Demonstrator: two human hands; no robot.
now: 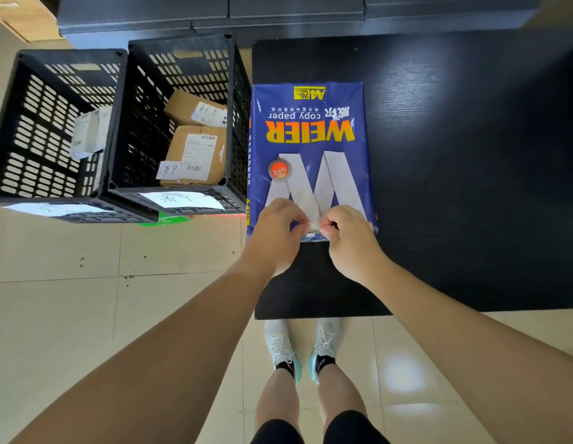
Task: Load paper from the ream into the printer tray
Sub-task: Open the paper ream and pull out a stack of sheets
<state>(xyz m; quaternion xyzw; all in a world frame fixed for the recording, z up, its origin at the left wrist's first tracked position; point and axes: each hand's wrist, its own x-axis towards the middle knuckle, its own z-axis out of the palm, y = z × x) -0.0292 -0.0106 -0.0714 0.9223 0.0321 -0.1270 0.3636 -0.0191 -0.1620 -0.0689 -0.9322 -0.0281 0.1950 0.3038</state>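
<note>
A blue ream of copy paper (pixel 311 149) with orange lettering lies flat on the black table (pixel 455 187), near its left edge. Both hands meet at the ream's near end. My left hand (pixel 274 233) pinches the wrapper there with its fingertips. My right hand (pixel 351 241) pinches the same wrapper edge just to the right, thumb and fingers closed on it. A little white shows between the two hands. No printer or printer tray is in view.
Two black slotted crates (pixel 118 129) stand on the tiled floor left of the table, holding cardboard parcels (pixel 195 152), with paper labels on their near rims. Dark cabinets (pixel 278 14) run along the back. My feet (pixel 301 350) stand at the table's near edge.
</note>
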